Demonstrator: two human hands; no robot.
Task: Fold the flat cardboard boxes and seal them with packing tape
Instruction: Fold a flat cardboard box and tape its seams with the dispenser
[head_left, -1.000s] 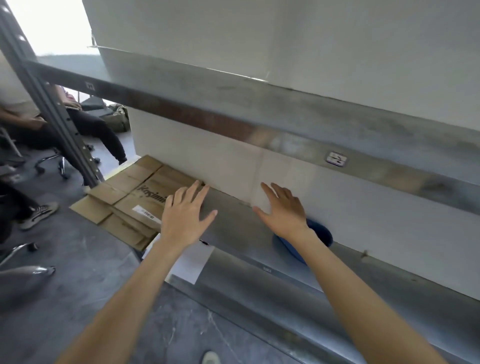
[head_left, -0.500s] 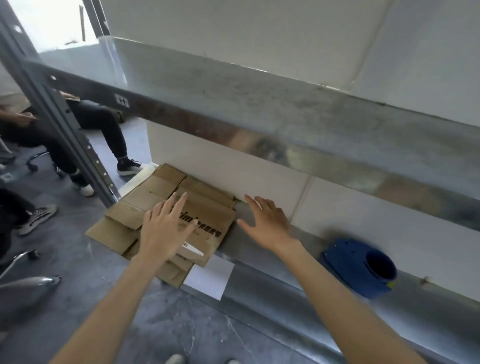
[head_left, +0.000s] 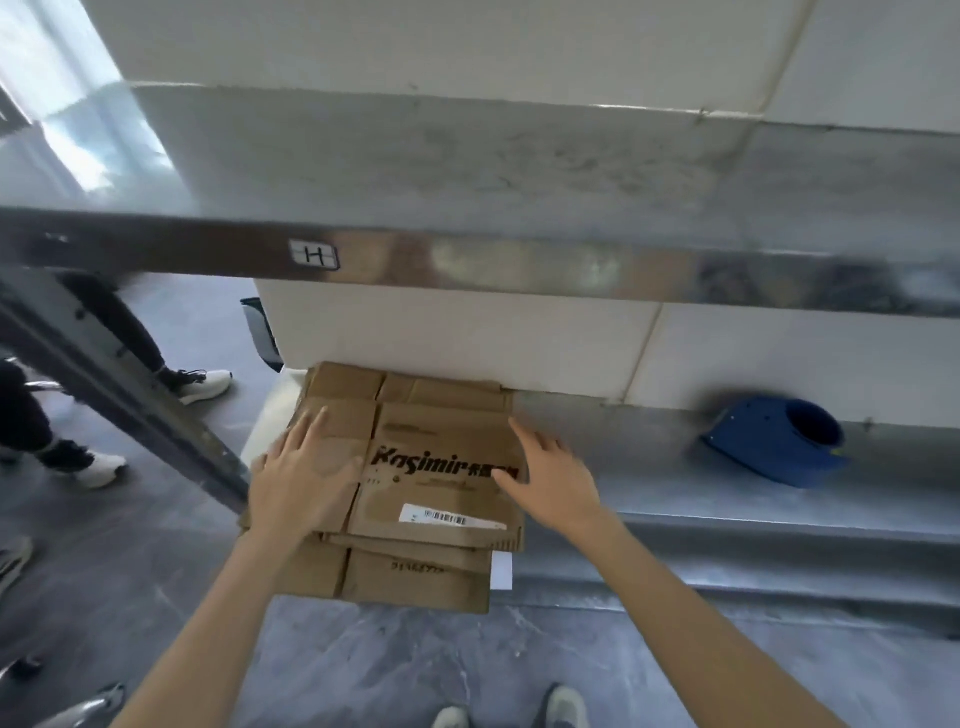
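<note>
Cardboard, brown, flattened: a stack of flat boxes (head_left: 415, 577) lies at the left end of the lower metal shelf (head_left: 727, 514). Its far edge is against the white wall and its near edge hangs out over the grey floor (head_left: 389, 665).

The top box (head_left: 441, 499) carries dark print reading "Kasimir" and a white barcode label (head_left: 447, 517) near its near edge. The lower boxes are offset and stick out nearer than the top one. A white sheet (head_left: 502, 570) shows at the stack's near right corner, partly under the cardboard.

The left hand (head_left: 304, 483) lies flat on the left part of the top box. Its fingers (head_left: 311, 431) are straight and a little spread, holding nothing, with the thumb pointing right toward the print.

The right hand (head_left: 556, 478) is at the right edge of the same box. Its fingers (head_left: 530, 436) are straight and point far-left, and the thumb covers the end of the print. There is no curl around the edge. Whether the palm presses down, I cannot tell.

A blue plastic piece (head_left: 774, 441) with a round opening sits on the same shelf, well apart to the right, close to the wall.

The upper shelf (head_left: 467, 171) crosses the whole view, with a small "H" label (head_left: 314, 254) on its front edge. A dark metal upright (head_left: 119, 395) slants down at left. Beyond it are another person's legs and a white shoe (head_left: 202, 384).

The wearer's own shoes (head_left: 563, 706) show at the near edge.
</note>
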